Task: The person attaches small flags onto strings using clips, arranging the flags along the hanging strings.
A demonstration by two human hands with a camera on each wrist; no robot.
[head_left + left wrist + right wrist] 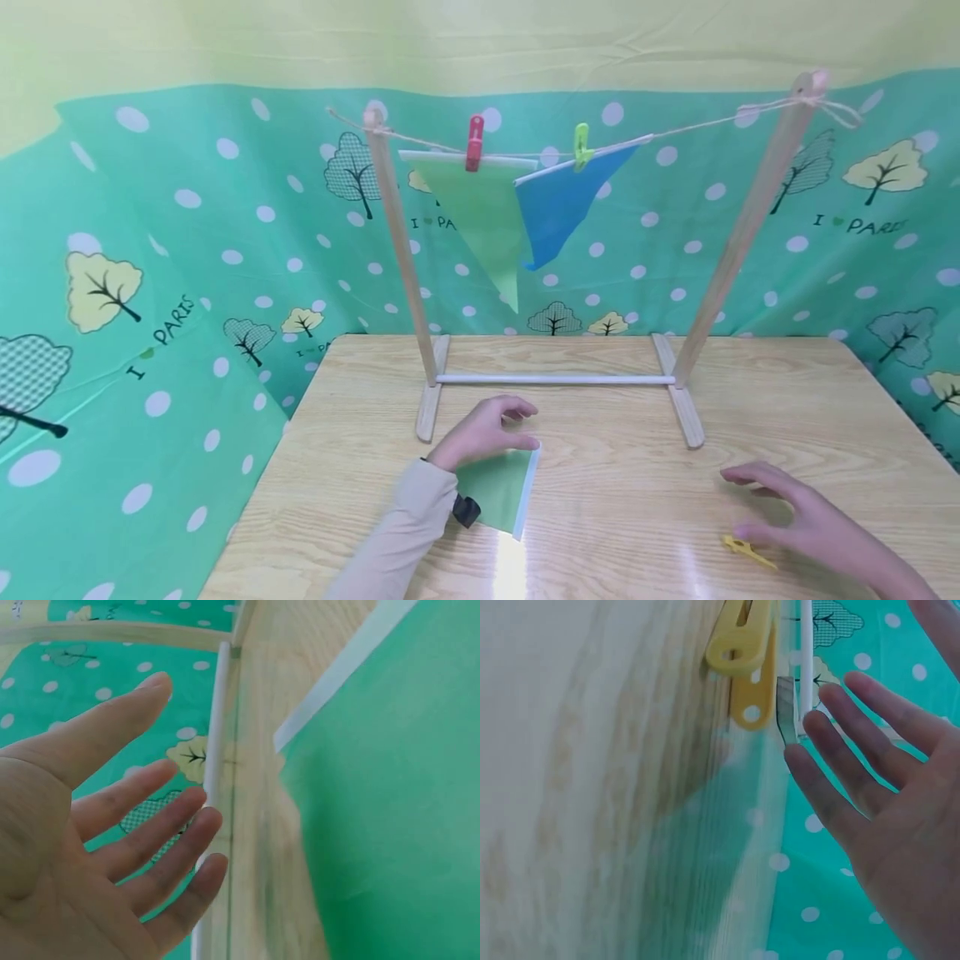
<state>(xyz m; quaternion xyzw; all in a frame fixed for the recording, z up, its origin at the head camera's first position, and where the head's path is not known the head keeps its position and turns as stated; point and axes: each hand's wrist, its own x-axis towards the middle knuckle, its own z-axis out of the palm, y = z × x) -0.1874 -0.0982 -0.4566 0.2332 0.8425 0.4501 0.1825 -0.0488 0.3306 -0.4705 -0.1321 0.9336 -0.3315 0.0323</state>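
Observation:
A green paper pennant (501, 490) with a white strip along one edge lies on the table, partly hidden beneath my left hand and wrist. My left hand (487, 432) hovers over it with fingers spread loosely and nothing in the grasp; the left wrist view shows the pennant (397, 780) close beside the hand. On the right, my right hand (795, 512) hangs over a yellow clothespin (750, 552), its fingers loosely bent and apart. In the right wrist view the clothespin (751, 667) lies on the wood, away from the fingers.
A wooden stand with two posts (738, 250) and a white crossbar (555, 380) stands at the table's back. From its string (705, 127) hang a green pennant (480, 208) under a red clothespin (475, 143) and a blue pennant (558, 204) under a lime clothespin (582, 147).

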